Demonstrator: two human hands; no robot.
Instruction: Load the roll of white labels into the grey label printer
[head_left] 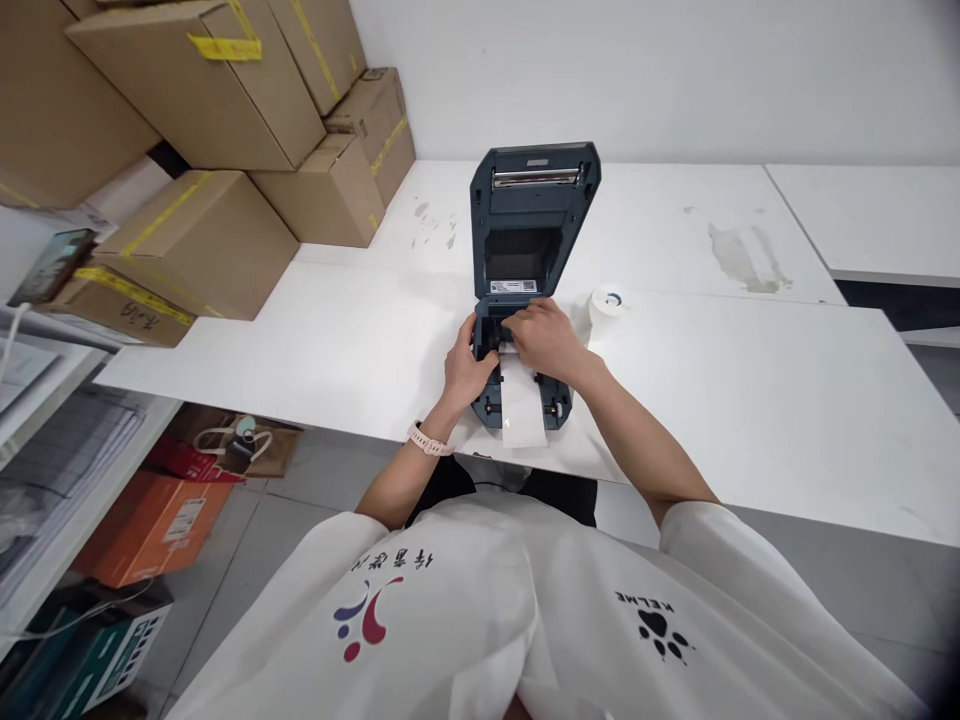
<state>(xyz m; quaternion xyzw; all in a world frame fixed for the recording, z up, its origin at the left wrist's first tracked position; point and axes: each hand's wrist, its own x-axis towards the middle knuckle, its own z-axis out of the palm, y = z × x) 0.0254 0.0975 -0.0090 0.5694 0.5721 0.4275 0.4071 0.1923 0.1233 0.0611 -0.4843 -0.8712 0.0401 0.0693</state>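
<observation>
A dark blue-grey label printer [534,225] stands on the white table with its lid raised. My left hand [468,368] holds the printer's left side, fingers along the outer wall and thumb over the inner edge. Reaching into the open body from the right, my right hand [547,340] has its fingers curled over the inner compartment; what they grip there is hidden. A white label strip [523,405] runs from under that hand out over the printer's front edge. Just right of the printer, a white label roll [606,303] rests on the table.
Several taped cardboard boxes [199,240] are stacked at the left of the table [360,350]. A phone [58,262] leans by them. An orange box [154,520] stands on the floor at lower left. A white wall [660,80] closes off the back.
</observation>
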